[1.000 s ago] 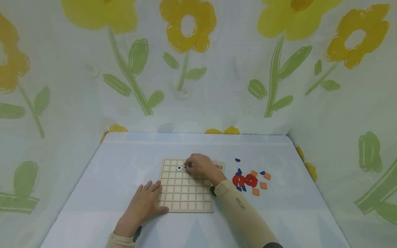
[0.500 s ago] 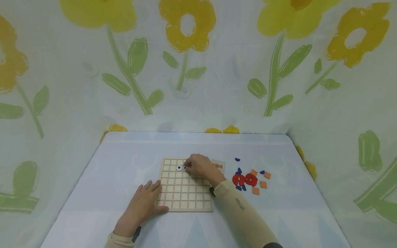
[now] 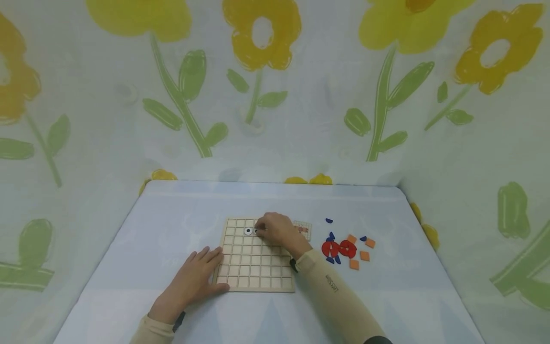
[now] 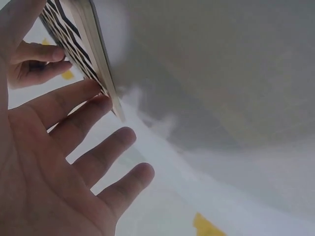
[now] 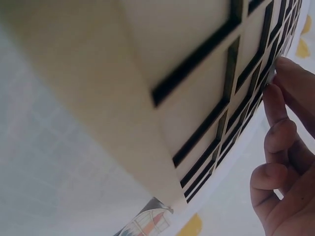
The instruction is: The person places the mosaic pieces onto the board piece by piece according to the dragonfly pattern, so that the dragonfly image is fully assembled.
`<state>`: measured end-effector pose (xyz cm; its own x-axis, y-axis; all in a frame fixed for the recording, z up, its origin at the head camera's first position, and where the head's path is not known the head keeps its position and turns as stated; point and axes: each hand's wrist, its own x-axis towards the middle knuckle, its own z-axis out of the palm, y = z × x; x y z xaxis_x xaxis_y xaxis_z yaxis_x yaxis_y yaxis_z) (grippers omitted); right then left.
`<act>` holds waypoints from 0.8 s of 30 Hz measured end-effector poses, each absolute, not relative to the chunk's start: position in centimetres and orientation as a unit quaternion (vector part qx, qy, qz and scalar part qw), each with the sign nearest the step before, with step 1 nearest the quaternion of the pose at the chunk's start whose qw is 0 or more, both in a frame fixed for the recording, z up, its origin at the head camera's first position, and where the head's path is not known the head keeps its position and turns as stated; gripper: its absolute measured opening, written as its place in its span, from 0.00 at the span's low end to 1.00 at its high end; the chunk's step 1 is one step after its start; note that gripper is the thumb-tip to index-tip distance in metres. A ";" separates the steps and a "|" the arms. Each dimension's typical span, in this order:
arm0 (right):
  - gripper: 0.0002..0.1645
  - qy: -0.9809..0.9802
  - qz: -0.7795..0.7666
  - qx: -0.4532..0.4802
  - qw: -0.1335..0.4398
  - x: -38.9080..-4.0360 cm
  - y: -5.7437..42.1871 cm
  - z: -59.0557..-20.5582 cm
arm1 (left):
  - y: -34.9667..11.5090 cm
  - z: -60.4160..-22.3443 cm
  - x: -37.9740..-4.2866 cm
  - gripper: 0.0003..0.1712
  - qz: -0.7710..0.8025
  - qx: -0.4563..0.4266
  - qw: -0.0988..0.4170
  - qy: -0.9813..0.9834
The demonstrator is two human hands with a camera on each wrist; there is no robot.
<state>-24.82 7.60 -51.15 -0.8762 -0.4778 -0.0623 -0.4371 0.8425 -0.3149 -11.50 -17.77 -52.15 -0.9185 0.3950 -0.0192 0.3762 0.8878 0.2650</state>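
Table (image 3: 129, 248): pale bluish-white top, far corners rounded, faint blue triangles along the near part
Grid board (image 3: 255, 271): light wood, lying flat, slightly left of the middle
Card (image 3: 307, 231): printed with a small grid, just right of the board's far half, partly hidden
Red pieces (image 3: 328, 249): two round clusters side by side, right of the board
Blue pieces (image 3: 329, 220): small, one alone farthest off, others near the red
Orange squares (image 3: 364, 256): four, around the right-hand red cluster

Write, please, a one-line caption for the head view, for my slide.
Left hand resting on a wooden grid board, right hand pinching an eye disc beside a matching disc.
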 end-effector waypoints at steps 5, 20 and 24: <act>0.13 0.959 -0.139 -0.232 0.081 -24.7 7.5 -51.0 | -18.0 -52.1 -11.8 0.55 0.137 0.215 0.041 0.966; 0.14 0.958 -0.136 -0.237 0.083 -24.6 7.3 -50.6 | -18.1 -52.3 -11.9 0.55 0.153 0.215 0.039 0.964; 0.15 0.957 -0.136 -0.242 0.084 -24.5 7.6 -50.8 | -17.9 -52.4 -11.7 0.55 0.154 0.204 0.045 0.966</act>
